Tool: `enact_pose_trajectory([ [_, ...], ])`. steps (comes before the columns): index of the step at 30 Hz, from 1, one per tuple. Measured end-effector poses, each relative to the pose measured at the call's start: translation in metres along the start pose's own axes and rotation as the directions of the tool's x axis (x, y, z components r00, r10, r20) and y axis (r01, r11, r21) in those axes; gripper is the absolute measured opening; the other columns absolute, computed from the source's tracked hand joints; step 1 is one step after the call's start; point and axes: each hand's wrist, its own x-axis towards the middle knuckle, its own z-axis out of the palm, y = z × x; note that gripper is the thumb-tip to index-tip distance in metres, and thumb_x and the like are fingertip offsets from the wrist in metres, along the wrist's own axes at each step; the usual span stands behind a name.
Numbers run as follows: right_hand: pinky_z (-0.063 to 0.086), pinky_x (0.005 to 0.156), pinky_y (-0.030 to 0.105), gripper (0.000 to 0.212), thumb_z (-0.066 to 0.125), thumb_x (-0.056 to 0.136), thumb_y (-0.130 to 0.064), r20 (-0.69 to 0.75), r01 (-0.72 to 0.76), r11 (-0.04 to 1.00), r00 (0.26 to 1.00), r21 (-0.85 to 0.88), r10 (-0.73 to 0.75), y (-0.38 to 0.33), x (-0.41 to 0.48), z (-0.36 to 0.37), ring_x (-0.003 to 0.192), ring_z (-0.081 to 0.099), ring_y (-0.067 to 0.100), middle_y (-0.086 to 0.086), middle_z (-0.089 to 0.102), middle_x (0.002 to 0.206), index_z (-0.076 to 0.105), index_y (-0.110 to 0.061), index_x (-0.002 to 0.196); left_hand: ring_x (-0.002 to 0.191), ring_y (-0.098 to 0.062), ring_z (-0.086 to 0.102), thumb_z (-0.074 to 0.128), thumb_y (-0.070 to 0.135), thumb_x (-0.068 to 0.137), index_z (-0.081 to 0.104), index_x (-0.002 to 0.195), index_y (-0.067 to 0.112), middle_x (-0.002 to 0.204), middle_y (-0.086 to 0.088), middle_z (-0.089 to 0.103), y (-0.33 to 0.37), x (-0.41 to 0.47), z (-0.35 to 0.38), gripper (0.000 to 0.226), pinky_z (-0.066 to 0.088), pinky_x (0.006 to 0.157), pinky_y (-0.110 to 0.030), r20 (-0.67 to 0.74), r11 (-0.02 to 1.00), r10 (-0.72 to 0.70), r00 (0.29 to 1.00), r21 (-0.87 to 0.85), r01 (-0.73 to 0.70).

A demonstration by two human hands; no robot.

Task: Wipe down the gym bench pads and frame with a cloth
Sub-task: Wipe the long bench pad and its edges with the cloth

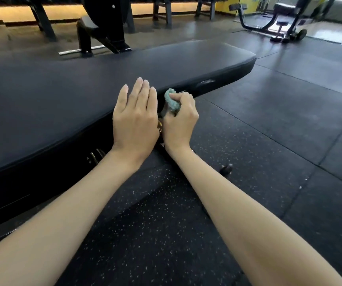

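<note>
Both forearms extend from the near edge over the speckled rubber floor [248, 145] toward the bench. The left hand [135, 120] lies flat on the near rim of the bench pad [73, 85], fingers straight and together, holding nothing. Just to its right, the right hand [181, 122] is curled round a bunched teal cloth [171, 102], thumb on top, and presses it against the pad's near side wall, below the top surface. The step in hand appears to be wiping that side edge. The next move probably calls for drawing the cloth right along the edge toward the pad's rounded far end, then down to the dark frame [42, 182] beneath, with the left hand as a brace. Further gym equipment [285, 19] stands at far right.
</note>
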Motion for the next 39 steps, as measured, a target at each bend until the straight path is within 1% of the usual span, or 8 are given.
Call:
enact_pose_trajectory([
  [6,0.035,0.067,0.012,0.024,0.048,0.074,0.019,-0.087,-0.13,0.991,0.988,-0.017,0.128,0.019,0.028,-0.001,0.082,0.051,0.022,0.004,0.057,0.085,0.059,-0.001,0.08,0.117,-0.03,0.059,0.042,0.002,0.082,0.062,0.118,-0.003,0.123,-0.019,0.063,0.002,-0.001,0.0,0.042,0.043,0.101,-0.045,-0.032,0.998,-0.005,0.999,-0.062,0.003],
  [10,0.034,0.06,0.012,0.028,0.045,0.074,0.02,-0.252,-0.427,0.902,0.868,0.059,0.427,0.036,0.053,-0.012,0.081,0.052,0.023,0.014,0.062,0.091,0.06,0.0,0.086,0.117,-0.03,0.059,0.039,0.002,0.08,0.062,0.119,-0.003,0.123,-0.019,0.063,-0.001,-0.003,-0.002,0.045,0.043,0.102,-0.044,-0.044,0.997,-0.004,0.999,-0.074,0.001],
  [14,0.037,0.069,0.012,0.021,0.054,0.076,0.017,-0.066,-0.169,0.984,0.984,-0.06,0.165,0.025,0.01,-0.002,0.08,0.052,0.02,0.01,0.058,0.087,0.058,-0.001,0.088,0.115,-0.028,0.06,0.043,0.0,0.081,0.064,0.117,-0.002,0.122,-0.017,0.064,0.0,-0.002,0.004,0.042,0.038,0.104,-0.042,-0.092,0.998,0.002,0.996,-0.062,-0.007],
  [19,0.033,0.075,0.004,0.021,0.049,0.072,0.02,0.009,0.194,0.977,0.981,-0.09,-0.194,0.024,0.005,-0.001,0.08,0.043,0.015,0.015,0.058,0.081,0.06,0.006,0.083,0.11,-0.024,0.064,0.044,0.001,0.084,0.068,0.111,0.002,0.117,-0.011,0.068,0.004,0.0,0.015,0.036,0.042,0.098,-0.037,-0.195,0.995,-0.032,0.98,-0.094,0.014],
  [26,0.031,0.066,0.007,0.018,0.045,0.067,0.015,-0.052,0.061,0.99,0.996,-0.124,-0.067,0.02,0.031,-0.002,0.074,0.044,0.02,0.012,0.056,0.075,0.057,0.003,0.074,0.108,-0.021,0.065,0.044,0.001,0.085,0.069,0.108,0.005,0.114,-0.008,0.069,0.002,0.0,0.018,0.034,0.043,0.093,-0.034,-0.225,0.994,-0.036,0.974,-0.11,0.011],
  [29,0.031,0.058,0.01,0.02,0.046,0.072,0.016,-0.186,-0.276,0.96,0.947,-0.045,0.264,0.017,0.05,-0.009,0.066,0.043,0.012,0.012,0.059,0.078,0.06,0.005,0.079,0.108,-0.023,0.065,0.043,0.001,0.083,0.069,0.108,0.004,0.114,-0.009,0.069,0.002,0.0,0.014,0.036,0.042,0.093,-0.035,-0.197,0.99,-0.057,0.979,-0.137,0.03],
  [31,0.032,0.054,0.012,0.023,0.043,0.073,0.018,-0.163,-0.363,0.929,0.923,-0.068,0.349,0.022,0.053,-0.013,0.063,0.04,0.004,0.01,0.058,0.079,0.059,0.004,0.082,0.108,-0.023,0.065,0.043,0.001,0.082,0.069,0.108,0.003,0.114,-0.009,0.069,0.005,0.0,0.012,0.037,0.043,0.093,-0.035,-0.178,0.988,-0.07,0.982,-0.148,0.044],
  [39,0.033,0.064,0.019,0.017,0.051,0.073,0.012,0.171,0.096,0.985,0.983,-0.142,-0.071,0.017,0.017,-0.016,0.073,0.051,0.02,0.008,0.061,0.078,0.06,0.0,0.081,0.099,-0.019,0.068,0.045,-0.003,0.085,0.072,0.098,0.006,0.105,-0.005,0.072,0.009,0.007,0.021,0.031,0.046,0.083,-0.031,-0.265,0.979,-0.085,0.961,-0.2,0.032],
])
